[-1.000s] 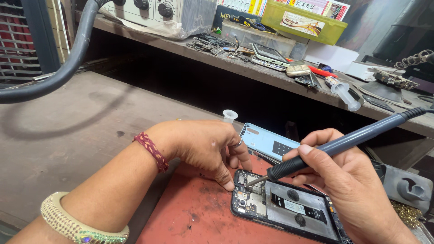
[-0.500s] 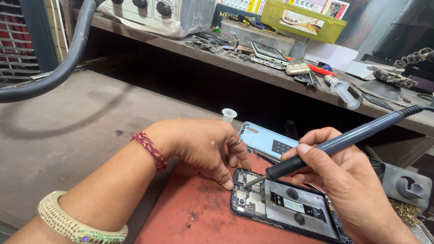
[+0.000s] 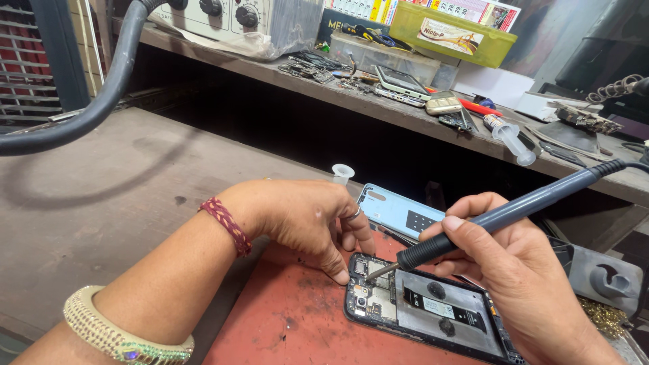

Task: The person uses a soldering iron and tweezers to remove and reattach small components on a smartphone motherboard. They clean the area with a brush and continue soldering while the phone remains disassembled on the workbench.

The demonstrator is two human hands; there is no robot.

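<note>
Lying opened at the lower centre of the frame, the phone (image 3: 422, 311) sits face down on a red mat (image 3: 291, 324), its back cover off and its small boards and metal plate showing. The soldering iron (image 3: 500, 220) slants down from the right edge, its tip touching the boards at the phone's upper left corner. The right hand (image 3: 520, 270) wraps the iron's dark grip, fingers curled tight around it with the thumb on top. The left hand (image 3: 304, 220) rests from the left, fingers bent, one fingertip pressing the mat just beside the phone's corner; whether it touches the phone is unclear. A pale blue back cover (image 3: 399, 213) lies just behind the phone. Along the top, a shelf (image 3: 284, 74) holds a syringe (image 3: 510, 138), another phone (image 3: 402, 81) and a yellow-green box (image 3: 453, 30). A thick dark hose (image 3: 94, 108) curves across the upper left.
</note>
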